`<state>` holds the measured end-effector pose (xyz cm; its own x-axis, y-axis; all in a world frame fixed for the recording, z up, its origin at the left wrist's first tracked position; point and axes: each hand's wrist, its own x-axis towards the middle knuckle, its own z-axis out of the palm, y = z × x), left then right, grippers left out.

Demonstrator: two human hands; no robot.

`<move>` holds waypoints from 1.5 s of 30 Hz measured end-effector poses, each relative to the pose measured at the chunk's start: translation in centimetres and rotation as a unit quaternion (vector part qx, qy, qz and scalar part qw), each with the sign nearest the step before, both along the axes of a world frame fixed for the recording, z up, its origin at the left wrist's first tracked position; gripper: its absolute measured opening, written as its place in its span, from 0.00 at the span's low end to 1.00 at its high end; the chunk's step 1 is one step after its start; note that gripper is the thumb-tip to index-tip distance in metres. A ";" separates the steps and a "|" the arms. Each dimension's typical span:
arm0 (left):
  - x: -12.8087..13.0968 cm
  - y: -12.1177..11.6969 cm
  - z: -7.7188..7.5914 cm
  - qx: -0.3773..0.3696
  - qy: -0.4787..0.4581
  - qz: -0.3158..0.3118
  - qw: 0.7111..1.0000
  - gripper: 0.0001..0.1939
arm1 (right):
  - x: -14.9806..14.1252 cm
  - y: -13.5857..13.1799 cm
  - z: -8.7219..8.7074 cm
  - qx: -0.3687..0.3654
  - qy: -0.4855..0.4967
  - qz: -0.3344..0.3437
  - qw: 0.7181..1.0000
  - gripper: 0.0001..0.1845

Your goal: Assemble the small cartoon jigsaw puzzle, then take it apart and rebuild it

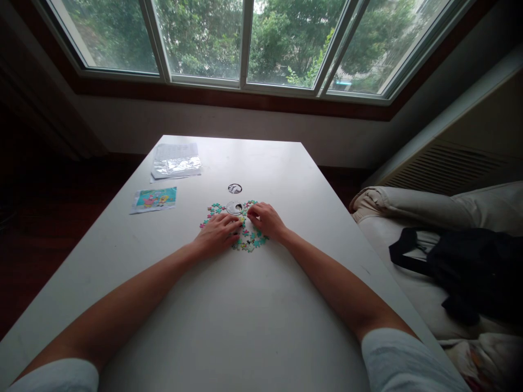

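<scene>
Small colourful jigsaw puzzle pieces [248, 243] are scattered on the white table [241, 316] in front of me. My left hand [218, 232] lies over the left part of the pieces, palm down, its fingers stretched to the right. On the right side of the pile, my right hand [266, 219] has its fingers bent and thumb and fingertips together; whatever they pinch is too small to make out. Just beyond the hands a round, clear-looking dish [234, 208] sits among the pieces. Farther back lies a dark-rimmed disc [235, 188].
A picture card [156, 199] with cartoon figures lies on the left of the table. Behind it are papers with a shiny plastic sleeve [176, 161]. A sofa [379, 234] with dark clothing [478, 267] stands to the right. Windows [204, 43] are beyond the table.
</scene>
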<state>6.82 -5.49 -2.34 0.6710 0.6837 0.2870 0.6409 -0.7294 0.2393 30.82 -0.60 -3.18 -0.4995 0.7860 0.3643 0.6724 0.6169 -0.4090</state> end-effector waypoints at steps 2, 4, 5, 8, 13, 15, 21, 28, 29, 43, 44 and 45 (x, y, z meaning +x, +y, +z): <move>0.0 -0.1 0.1 0.002 0.011 0.001 1.000 0.20 | 0.2 0.1 0.1 0.000 0.012 -0.010 1.000 0.05; 0.1 -0.2 0.3 0.004 0.025 0.001 1.000 0.21 | 0.3 0.2 0.1 -0.001 0.019 -0.016 1.000 0.04; 0.1 -0.2 0.4 0.004 0.031 0.000 1.000 0.21 | 0.3 0.2 0.1 -0.002 0.021 -0.018 1.000 0.04; 0.2 -0.3 0.6 0.006 0.046 0.000 0.999 0.22 | 0.2 0.2 -0.1 -0.002 0.023 -0.010 1.000 0.04; 0.3 -0.2 0.4 0.006 0.047 0.007 0.999 0.24 | 0.1 0.1 -0.4 0.010 0.004 0.041 0.999 0.05; 0.3 -0.2 0.4 0.005 0.048 0.006 0.999 0.24 | 0.2 0.0 -0.5 0.015 -0.004 0.059 0.998 0.06; 0.3 -0.3 0.3 0.003 0.051 0.010 0.999 0.26 | 0.3 -0.1 -0.1 0.030 -0.027 0.025 0.999 0.10; 0.6 -0.3 0.8 0.012 0.060 0.013 0.998 0.24 | 0.0 -0.3 0.5 0.014 -0.099 -0.012 0.995 0.17; 0.6 -0.4 1.0 0.016 0.063 0.011 0.998 0.24 | 0.0 -0.3 0.5 0.015 -0.102 -0.012 0.995 0.17; 0.4 -0.9 1.1 0.009 0.057 -0.002 0.998 0.25 | 0.4 -0.4 -0.1 0.031 -0.083 -0.031 0.996 0.19; 0.3 -0.9 1.1 0.007 0.052 -0.002 0.999 0.25 | 0.4 -0.4 0.0 0.028 -0.078 -0.034 0.996 0.19; 0.3 -1.0 1.1 0.006 0.048 0.000 0.999 0.25 | 0.5 -0.4 0.1 0.025 -0.069 -0.040 0.996 0.21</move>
<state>7.08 -6.45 -1.27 0.6963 0.6801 0.2296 0.6596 -0.7324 0.1689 31.30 -1.03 -3.11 -0.4845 0.8076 0.3362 0.7680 0.5767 -0.2785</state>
